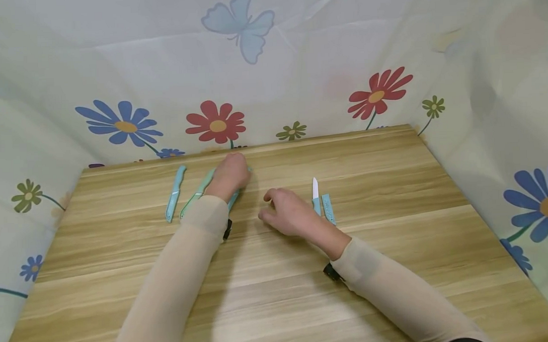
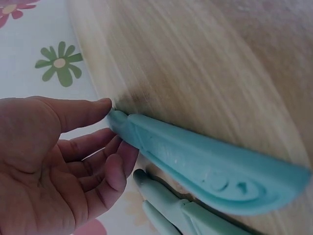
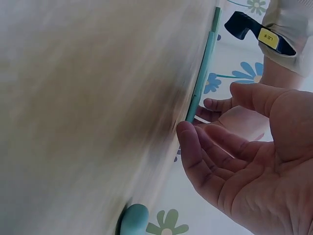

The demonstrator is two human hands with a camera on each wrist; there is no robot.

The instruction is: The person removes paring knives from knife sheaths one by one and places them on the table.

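In the head view my left hand [image 1: 231, 175] is at the far middle of the table, over a blue sheathed knife [image 1: 232, 199]. The left wrist view has its thumb and fingers pinching the handle end of this knife [image 2: 210, 161], whose blade is covered by a blue sheath. My right hand [image 1: 291, 213] hovers nearby with fingers loosely bent and nothing in them. Beside its wrist lie a small knife with a bare white blade [image 1: 315, 187] and a loose blue sheath [image 1: 328, 208]. The forearm hides part of that knife's handle.
Left of my left hand lie a green sheathed knife [image 1: 197, 195] and another blue sheathed knife [image 1: 175, 193], roughly parallel. All rest on a wood-grain table [image 1: 269, 292]. A flower-printed curtain [image 1: 162, 79] surrounds its back and sides.
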